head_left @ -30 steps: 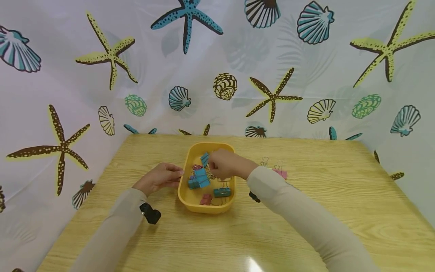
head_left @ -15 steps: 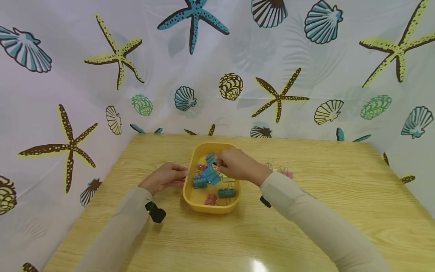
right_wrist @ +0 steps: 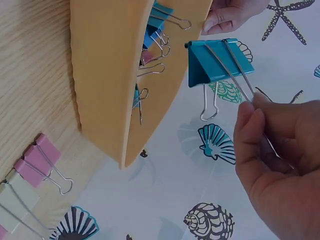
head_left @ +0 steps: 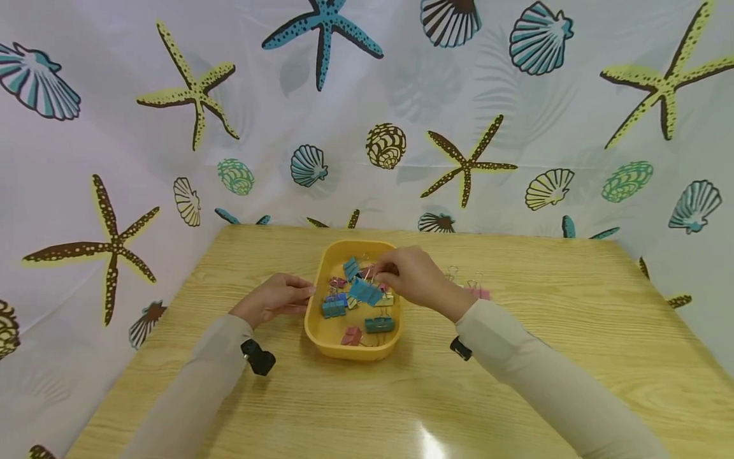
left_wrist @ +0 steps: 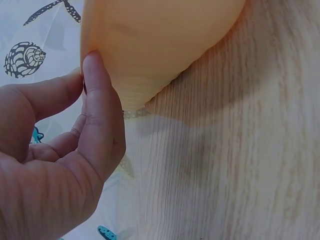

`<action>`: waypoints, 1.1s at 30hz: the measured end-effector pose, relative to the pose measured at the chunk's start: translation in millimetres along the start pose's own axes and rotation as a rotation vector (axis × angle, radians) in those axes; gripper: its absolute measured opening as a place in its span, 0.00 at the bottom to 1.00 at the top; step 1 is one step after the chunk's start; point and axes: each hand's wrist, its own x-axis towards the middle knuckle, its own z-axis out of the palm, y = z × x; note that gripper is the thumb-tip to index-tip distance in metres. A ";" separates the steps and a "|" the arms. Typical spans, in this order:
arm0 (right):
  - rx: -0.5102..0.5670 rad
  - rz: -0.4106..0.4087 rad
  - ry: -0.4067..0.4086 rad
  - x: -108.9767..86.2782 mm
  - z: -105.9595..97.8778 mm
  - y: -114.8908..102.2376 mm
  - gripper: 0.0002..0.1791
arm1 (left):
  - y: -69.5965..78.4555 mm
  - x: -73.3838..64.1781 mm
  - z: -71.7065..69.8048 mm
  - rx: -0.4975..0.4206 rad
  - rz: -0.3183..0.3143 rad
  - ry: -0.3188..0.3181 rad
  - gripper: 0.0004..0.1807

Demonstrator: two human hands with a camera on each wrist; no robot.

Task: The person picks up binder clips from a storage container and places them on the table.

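Note:
My right hand (head_left: 414, 274) pinches a wire handle of a large blue binder clip (head_left: 365, 291) and holds it above the yellow bin (head_left: 351, 352). In the right wrist view the same binder clip (right_wrist: 220, 62) hangs from thumb and fingertips, its other handle pointing down. At the bin's left side my left hand (head_left: 279, 298) holds the wall near the rim; the left wrist view has its thumb and a finger meeting at the bin's edge (left_wrist: 150, 35). Inside the bin lie several binder clips, among them a dark teal one (head_left: 379, 325) and a red one (head_left: 352, 336).
On the wooden table (head_left: 516, 331), right of the bin, stand a pink binder clip (head_left: 477, 294) and a pale one (right_wrist: 17, 202), partly behind my right arm in the head view. A patterned cloth (head_left: 344, 127) hangs behind the table and at its sides.
My right hand has moved up and to the right from within the bin, lifting the blue binder clip off the others. The left hand stays at the bin's side.

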 end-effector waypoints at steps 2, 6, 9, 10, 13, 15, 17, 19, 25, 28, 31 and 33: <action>0.026 -0.001 0.041 -3.1 -1.8 1.6 0.04 | 0.2 0.4 -0.4 0.011 -0.002 0.002 0.23; 0.104 0.013 0.082 -8.8 -6.5 6.1 0.04 | 0.0 0.9 -0.8 0.013 -0.008 0.007 0.22; 0.145 0.032 0.105 -13.4 -10.7 10.5 0.04 | -0.1 1.0 -0.8 0.008 -0.009 0.003 0.23; 0.154 0.041 0.112 -15.3 -12.4 11.7 0.04 | 0.1 0.9 -0.6 0.004 -0.011 0.003 0.23; 0.159 0.057 0.139 -20.9 -17.7 16.9 0.04 | 0.6 0.4 -0.3 0.002 -0.009 -0.003 0.24; 0.160 0.072 0.155 -24.7 -21.3 21.1 0.04 | 0.7 0.3 -0.2 -0.001 -0.009 -0.001 0.23; 0.155 0.086 0.170 -29.1 -25.9 25.2 0.04 | 0.9 0.1 -0.2 0.001 -0.007 -0.002 0.23; 0.147 0.097 0.181 -34.1 -29.9 29.6 0.04 | 0.8 0.1 0.0 0.004 -0.007 -0.003 0.23; 0.125 0.143 0.202 -50.0 -39.9 44.6 0.05 | 0.9 0.9 1.2 0.000 -0.013 -0.006 0.23; 0.117 0.179 0.204 -58.0 -44.7 52.4 0.05 | 0.6 1.2 0.8 0.003 -0.015 -0.016 0.24; 0.108 0.215 0.191 -65.7 -50.8 60.3 0.05 | 0.0 1.8 -0.5 0.003 -0.018 -0.017 0.24; 0.089 0.232 0.176 -70.3 -55.5 66.2 0.06 | -0.4 2.4 -1.3 0.003 -0.016 -0.011 0.24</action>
